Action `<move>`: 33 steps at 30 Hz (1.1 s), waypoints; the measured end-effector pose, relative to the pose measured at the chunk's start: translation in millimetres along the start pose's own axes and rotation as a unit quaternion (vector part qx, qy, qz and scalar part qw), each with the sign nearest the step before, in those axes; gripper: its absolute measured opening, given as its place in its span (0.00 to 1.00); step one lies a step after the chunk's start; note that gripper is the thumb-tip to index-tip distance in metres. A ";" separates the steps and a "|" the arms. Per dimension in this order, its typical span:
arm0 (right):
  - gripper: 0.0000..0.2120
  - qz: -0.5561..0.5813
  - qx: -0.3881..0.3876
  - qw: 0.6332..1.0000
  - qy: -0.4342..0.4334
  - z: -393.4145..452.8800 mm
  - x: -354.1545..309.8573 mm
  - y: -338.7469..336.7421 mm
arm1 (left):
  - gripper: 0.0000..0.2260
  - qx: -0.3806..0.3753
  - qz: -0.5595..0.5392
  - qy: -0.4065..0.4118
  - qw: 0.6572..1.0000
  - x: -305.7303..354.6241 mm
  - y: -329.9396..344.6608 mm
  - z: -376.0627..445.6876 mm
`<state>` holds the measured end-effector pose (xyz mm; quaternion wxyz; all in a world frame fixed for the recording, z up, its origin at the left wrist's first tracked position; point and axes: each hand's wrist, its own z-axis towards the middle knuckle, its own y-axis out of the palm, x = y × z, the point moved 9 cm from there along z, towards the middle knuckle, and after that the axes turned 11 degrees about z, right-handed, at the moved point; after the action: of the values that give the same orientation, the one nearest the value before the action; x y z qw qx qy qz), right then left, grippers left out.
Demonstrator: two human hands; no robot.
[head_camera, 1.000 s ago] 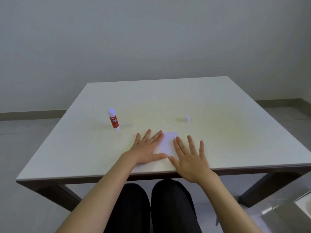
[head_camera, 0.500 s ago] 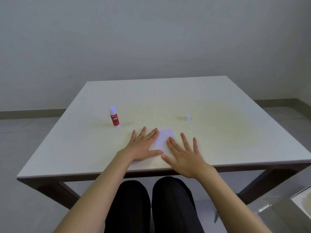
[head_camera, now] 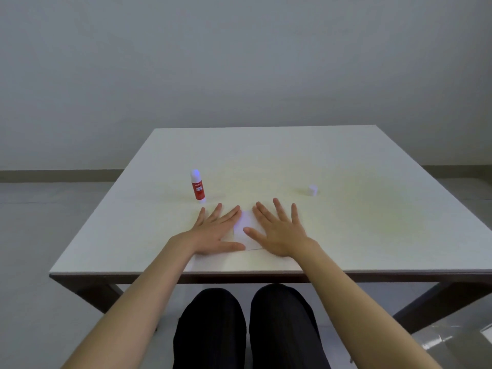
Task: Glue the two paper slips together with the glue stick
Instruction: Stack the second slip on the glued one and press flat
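White paper slips (head_camera: 246, 227) lie flat on the white table (head_camera: 372, 235) near its front edge, mostly covered by my hands. My left hand (head_camera: 215, 231) rests palm down on the paper's left side, fingers spread. On the right side my right hand (head_camera: 277, 230) lies flat as well, fingers apart. Only a narrow strip of paper shows between them, and I cannot tell how the two slips overlap. The red glue stick (head_camera: 197, 186) stands upright and uncapped just beyond my left fingertips. Its white cap (head_camera: 312, 190) sits apart, to the far right of my right hand.
A grey wall stands behind the table. My knees in dark trousers (head_camera: 247, 328) are under the front edge. A pale box-like object (head_camera: 458, 339) sits on the floor at the lower right.
Both hands have slid slightly over the paper, staying flat on it; the right hand now lies further forward, level with the left. The glue stick and cap have not moved.
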<state>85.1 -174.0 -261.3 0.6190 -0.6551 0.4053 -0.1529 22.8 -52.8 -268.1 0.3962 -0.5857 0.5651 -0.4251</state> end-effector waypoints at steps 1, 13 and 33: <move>0.41 -0.014 0.000 1.000 -0.018 -3.6 -9.3 3.0 | 0.41 0.001 0.003 0.000 1.000 0.2 -0.2 0.3; 0.43 0.012 0.005 0.999 -0.047 -37.6 -24.2 17.9 | 0.44 0.004 0.003 0.006 1.000 -3.9 5.2 5.5; 0.45 0.020 0.028 0.999 -0.025 -39.4 -27.1 13.8 | 0.45 0.008 -0.027 0.012 1.000 -2.6 5.9 2.9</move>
<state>35.8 -180.2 -258.6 0.6501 -0.6329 0.3981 -0.1352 23.6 -50.6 -274.7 0.3824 -0.5926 0.5505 -0.4467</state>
